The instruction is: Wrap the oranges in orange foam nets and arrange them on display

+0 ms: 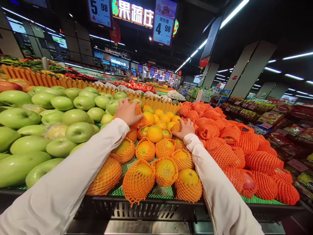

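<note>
My left hand, fingers spread and curved, is over a netted orange at the far left of the orange pile; its palm side is hidden. My right hand has thumb and fingers around another netted orange on the pile's right side. Between my hands lie several bare oranges, one large orange sitting on top. Nearer me, several oranges in orange foam nets, such as a front one, rest on green mesh matting.
Green apples are heaped on the left. Red-orange netted fruit fills the right side. A black crate edge runs along the front, and a low yellow picket fence stands behind. Price signs hang overhead; packaged-goods shelves stand at right.
</note>
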